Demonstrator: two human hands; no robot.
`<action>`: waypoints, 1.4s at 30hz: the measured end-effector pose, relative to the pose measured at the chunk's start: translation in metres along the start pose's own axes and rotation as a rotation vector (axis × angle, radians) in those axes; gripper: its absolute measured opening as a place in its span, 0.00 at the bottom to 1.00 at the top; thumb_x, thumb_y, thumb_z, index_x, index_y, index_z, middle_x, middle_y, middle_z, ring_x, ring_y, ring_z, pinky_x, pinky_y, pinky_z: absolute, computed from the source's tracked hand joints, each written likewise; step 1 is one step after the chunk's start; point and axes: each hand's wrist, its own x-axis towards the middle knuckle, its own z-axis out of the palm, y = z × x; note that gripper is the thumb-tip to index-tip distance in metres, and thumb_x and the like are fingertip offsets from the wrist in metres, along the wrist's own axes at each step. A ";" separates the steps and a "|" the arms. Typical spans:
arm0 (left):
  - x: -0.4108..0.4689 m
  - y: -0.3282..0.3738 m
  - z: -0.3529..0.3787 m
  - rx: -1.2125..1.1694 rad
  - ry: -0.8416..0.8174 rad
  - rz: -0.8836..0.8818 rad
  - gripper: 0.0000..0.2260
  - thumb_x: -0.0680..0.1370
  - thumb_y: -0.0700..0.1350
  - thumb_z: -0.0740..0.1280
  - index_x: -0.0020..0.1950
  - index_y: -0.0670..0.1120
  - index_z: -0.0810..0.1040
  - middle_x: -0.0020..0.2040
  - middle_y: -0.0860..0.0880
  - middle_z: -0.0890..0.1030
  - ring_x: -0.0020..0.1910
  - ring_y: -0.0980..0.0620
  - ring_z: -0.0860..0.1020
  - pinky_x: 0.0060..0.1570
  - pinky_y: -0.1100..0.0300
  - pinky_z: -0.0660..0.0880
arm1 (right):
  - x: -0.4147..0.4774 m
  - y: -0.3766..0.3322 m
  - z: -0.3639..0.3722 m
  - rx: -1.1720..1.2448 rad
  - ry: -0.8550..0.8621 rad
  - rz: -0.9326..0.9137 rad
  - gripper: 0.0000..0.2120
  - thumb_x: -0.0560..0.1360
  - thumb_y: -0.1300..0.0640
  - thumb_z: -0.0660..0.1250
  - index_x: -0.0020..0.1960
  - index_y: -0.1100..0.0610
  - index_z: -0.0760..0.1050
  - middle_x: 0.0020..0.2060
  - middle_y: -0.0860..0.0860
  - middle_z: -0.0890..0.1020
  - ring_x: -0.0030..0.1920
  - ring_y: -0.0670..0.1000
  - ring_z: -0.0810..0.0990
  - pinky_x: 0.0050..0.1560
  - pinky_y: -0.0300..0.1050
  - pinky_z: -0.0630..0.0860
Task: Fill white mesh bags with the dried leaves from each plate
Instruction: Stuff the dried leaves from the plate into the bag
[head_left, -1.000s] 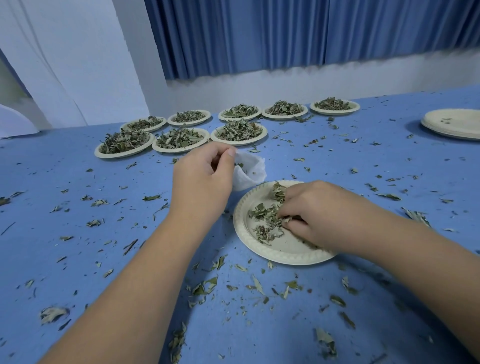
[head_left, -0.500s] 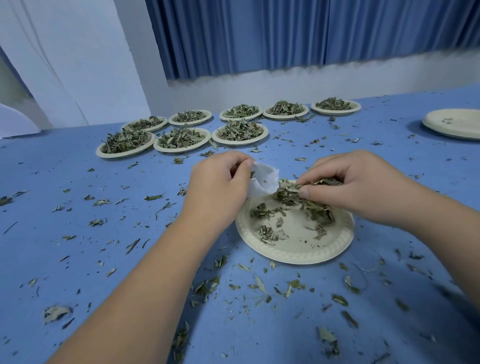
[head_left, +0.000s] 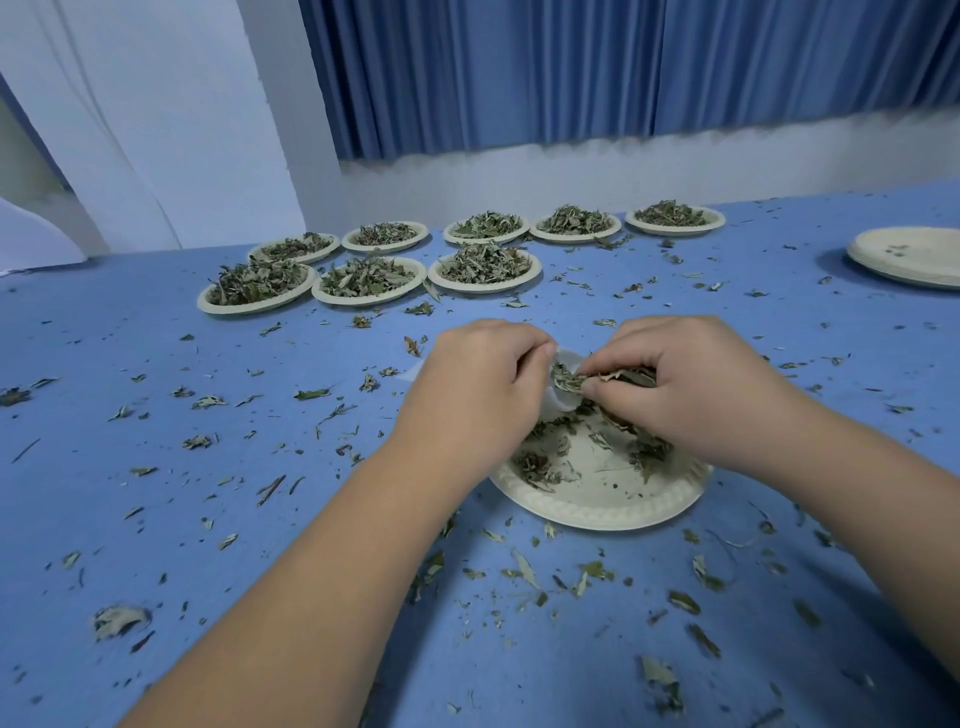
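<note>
My left hand (head_left: 475, 384) grips a white mesh bag (head_left: 563, 402) just above the far edge of a pale paper plate (head_left: 608, 506). Most of the bag is hidden behind both hands. My right hand (head_left: 685, 384) pinches a clump of dried leaves (head_left: 569, 378) at the bag's mouth. A few dried leaves lie scattered on the plate below.
Several paper plates heaped with dried leaves (head_left: 366, 278) stand in two rows at the back of the blue table (head_left: 156, 467). A stack of bare plates (head_left: 909, 254) sits at the far right. Leaf crumbs are strewn over the whole tabletop.
My right hand lifted a clump of leaves off the plate and carried it up to the bag. My left hand shifted right with the bag, meeting it over the plate.
</note>
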 end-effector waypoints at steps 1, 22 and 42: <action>-0.001 0.001 0.000 0.005 -0.007 0.004 0.08 0.80 0.43 0.65 0.48 0.44 0.85 0.39 0.49 0.82 0.42 0.52 0.76 0.44 0.60 0.69 | 0.000 -0.001 0.000 -0.020 0.012 -0.006 0.05 0.73 0.55 0.71 0.47 0.49 0.85 0.39 0.41 0.81 0.44 0.38 0.76 0.42 0.26 0.68; -0.002 0.014 0.007 -0.367 -0.007 -0.305 0.10 0.79 0.44 0.66 0.41 0.49 0.85 0.34 0.51 0.82 0.33 0.53 0.77 0.38 0.55 0.75 | -0.001 -0.015 0.010 -0.252 0.097 -0.134 0.07 0.75 0.55 0.69 0.46 0.57 0.84 0.36 0.54 0.79 0.40 0.54 0.77 0.43 0.48 0.74; 0.000 0.010 0.006 -0.475 0.009 -0.377 0.10 0.79 0.44 0.65 0.42 0.52 0.84 0.27 0.60 0.78 0.27 0.63 0.73 0.30 0.69 0.70 | -0.005 -0.027 0.008 -0.231 -0.119 -0.035 0.13 0.77 0.46 0.45 0.37 0.44 0.62 0.34 0.47 0.69 0.37 0.49 0.70 0.40 0.47 0.66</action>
